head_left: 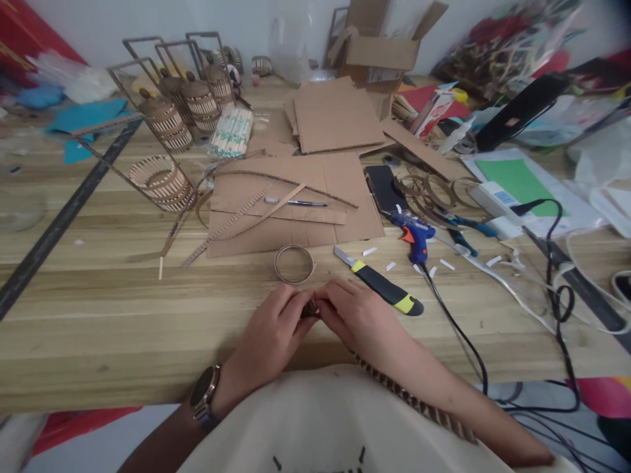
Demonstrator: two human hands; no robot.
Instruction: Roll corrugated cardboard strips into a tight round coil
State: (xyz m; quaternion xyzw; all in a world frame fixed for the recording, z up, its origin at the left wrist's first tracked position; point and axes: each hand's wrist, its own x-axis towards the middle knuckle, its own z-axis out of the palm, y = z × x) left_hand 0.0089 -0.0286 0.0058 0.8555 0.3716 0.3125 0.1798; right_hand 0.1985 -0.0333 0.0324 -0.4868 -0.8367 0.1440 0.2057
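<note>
My left hand and my right hand meet at the table's front edge. Fingers of both are pinched around the small rolled end of a corrugated cardboard strip, mostly hidden by them. The strip's tail trails out below my right forearm, across my clothing. Just beyond my fingertips lies a thin cardboard ring. To the right of it rests a yellow and black utility knife, blade showing. A blue glue gun is farther right, among white scraps.
Behind the ring, a cardboard sheet bears strips and a pen. Several small lantern-like cardboard pieces stand back left, near packaged sticks. Blue-handled pliers, a dark phone and cardboard rings are right. The glue gun's black cord drops over the front edge.
</note>
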